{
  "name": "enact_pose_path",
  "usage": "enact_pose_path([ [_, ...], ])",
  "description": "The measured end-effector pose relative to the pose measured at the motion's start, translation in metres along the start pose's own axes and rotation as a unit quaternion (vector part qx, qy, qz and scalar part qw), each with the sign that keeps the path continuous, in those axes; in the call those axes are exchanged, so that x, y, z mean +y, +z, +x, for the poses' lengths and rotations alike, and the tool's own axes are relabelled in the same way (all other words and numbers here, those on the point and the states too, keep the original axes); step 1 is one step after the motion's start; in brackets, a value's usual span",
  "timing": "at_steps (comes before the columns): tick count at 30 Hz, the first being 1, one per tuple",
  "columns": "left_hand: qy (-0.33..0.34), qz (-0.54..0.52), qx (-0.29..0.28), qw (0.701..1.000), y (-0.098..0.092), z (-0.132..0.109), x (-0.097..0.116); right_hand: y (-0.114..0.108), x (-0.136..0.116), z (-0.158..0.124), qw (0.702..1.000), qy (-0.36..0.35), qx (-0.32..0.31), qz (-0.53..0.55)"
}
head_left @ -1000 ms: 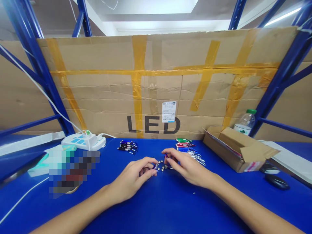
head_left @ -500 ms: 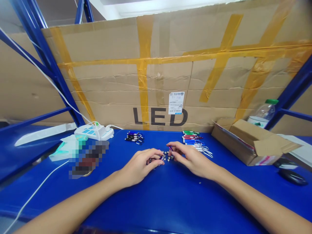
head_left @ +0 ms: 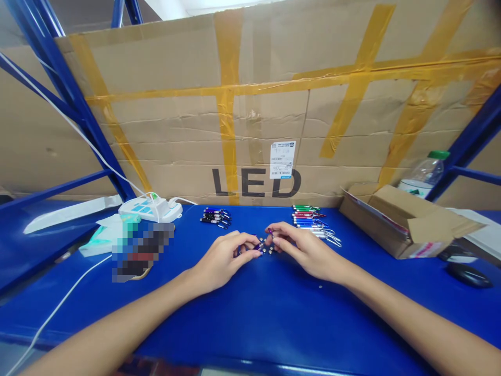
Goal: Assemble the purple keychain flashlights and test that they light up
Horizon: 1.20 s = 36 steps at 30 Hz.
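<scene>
My left hand [head_left: 225, 258] rests on the blue table [head_left: 250, 318] with its fingers curled round a small dark purple keychain torch. My right hand [head_left: 301, 248] pinches a small purple piece at its fingertips, just right of the left hand. Between the two hands lies a cluster of small silver button cells [head_left: 265, 246]. A group of dark purple keychain torches [head_left: 215, 216] lies behind the left hand. A row of green, red and blue keychain torches [head_left: 309, 219] with clips lies behind the right hand.
An open cardboard box [head_left: 403, 222] and a plastic bottle [head_left: 422, 175] stand at the right, with a black mouse [head_left: 469, 275] near them. A white power strip [head_left: 151, 209] and a pixelated patch lie at the left. A taped cardboard wall marked LED [head_left: 256, 183] closes the back.
The camera has tilted down and moved closer. Both hands have stayed over the button cells, their fingertips drawing a little nearer to each other.
</scene>
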<state>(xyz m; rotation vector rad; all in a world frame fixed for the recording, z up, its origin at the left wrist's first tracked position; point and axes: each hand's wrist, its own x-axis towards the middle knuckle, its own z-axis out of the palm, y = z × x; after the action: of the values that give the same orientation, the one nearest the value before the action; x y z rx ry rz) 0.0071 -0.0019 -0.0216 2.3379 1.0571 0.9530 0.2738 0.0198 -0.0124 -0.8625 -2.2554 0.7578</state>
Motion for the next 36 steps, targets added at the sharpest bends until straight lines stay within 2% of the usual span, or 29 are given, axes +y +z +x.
enact_pose_path([
  [11, 0.060, 0.051, 0.002, 0.997, -0.0032, 0.0007, 0.0025, 0.0010, -0.0033, -0.0013, 0.994, -0.057, 0.024, -0.093],
  [23, 0.084, 0.039, -0.002, 0.996, -0.0026, -0.0006, 0.0021, 0.0031, -0.0065, -0.0027, 0.987, -0.113, 0.032, -0.108],
  [36, 0.110, 0.037, 0.007, 0.993, -0.0023, -0.0006, 0.0025, 0.0071, -0.0077, -0.0051, 0.983, -0.132, 0.050, -0.117],
])
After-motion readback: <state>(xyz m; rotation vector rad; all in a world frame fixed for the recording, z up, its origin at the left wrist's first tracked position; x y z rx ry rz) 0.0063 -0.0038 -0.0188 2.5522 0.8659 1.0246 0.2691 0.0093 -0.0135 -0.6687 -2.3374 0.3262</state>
